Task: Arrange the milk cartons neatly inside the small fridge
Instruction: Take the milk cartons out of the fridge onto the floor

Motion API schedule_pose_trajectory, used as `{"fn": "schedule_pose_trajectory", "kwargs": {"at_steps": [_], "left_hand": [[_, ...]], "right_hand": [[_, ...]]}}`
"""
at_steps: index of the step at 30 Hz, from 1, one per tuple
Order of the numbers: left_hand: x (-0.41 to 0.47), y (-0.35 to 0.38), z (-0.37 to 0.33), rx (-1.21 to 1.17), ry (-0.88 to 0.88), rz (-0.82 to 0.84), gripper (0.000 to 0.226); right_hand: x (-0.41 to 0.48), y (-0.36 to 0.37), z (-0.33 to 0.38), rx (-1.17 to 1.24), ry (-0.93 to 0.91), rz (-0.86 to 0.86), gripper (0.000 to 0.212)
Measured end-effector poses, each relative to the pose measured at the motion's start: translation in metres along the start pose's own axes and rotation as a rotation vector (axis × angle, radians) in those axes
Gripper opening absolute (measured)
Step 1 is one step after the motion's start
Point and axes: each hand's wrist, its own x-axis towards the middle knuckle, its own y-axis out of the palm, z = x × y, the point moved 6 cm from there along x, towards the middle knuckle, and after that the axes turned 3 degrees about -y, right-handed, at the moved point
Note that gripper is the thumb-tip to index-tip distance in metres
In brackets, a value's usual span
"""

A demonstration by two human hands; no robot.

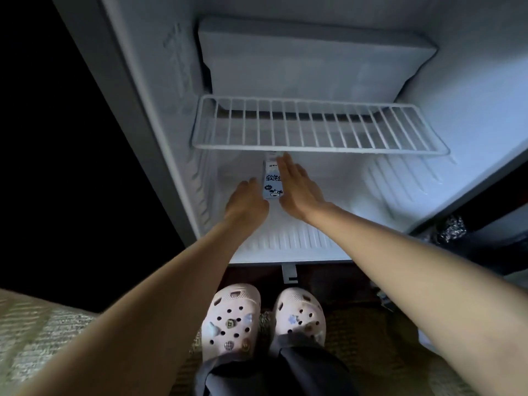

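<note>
A slim blue-and-white milk carton (272,184) sits mid-floor in the small white fridge (471,124), below the white wire shelf's (314,127) front edge. The right hand (297,190) lies straight-fingered along its right side. The left hand (247,198) flanks its left, grip unclear. Even pressure from both sides should square it.

white coated wire shelf (314,130), smooth plastic fridge walls (471,115), printed paper carton (272,181), perforated rubbery clogs (231,318).

Dim home room, a bedroom by the look: small fridge (471,110) at floor level around the left hand (247,200) and right hand (297,192), pink charm-studded clogs (231,318) on a woven rug (357,330) below them, quilted bedding (43,338) lower left.
</note>
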Motion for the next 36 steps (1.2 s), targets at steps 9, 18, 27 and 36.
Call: {"fn": "schedule_pose_trajectory", "kwargs": {"at_steps": [9,18,27,36], "left_hand": [[0.028,0.020,-0.007,-0.171,-0.005,0.003,0.063],[0.000,0.026,-0.015,-0.020,0.151,-0.072,0.030],[-0.111,-0.011,-0.059,-0.111,0.223,0.012,0.039],[-0.261,-0.035,-0.160,0.077,0.546,0.132,0.036]], "right_hand": [[-0.020,0.002,0.007,-0.126,-0.346,-0.296,0.029],[-0.037,-0.002,-0.005,0.014,-0.216,-0.205,0.047],[-0.161,-0.081,-0.002,0.228,-0.126,-0.354,0.035],[-0.339,-0.174,-0.021,0.213,0.061,-0.487,0.036]]}}
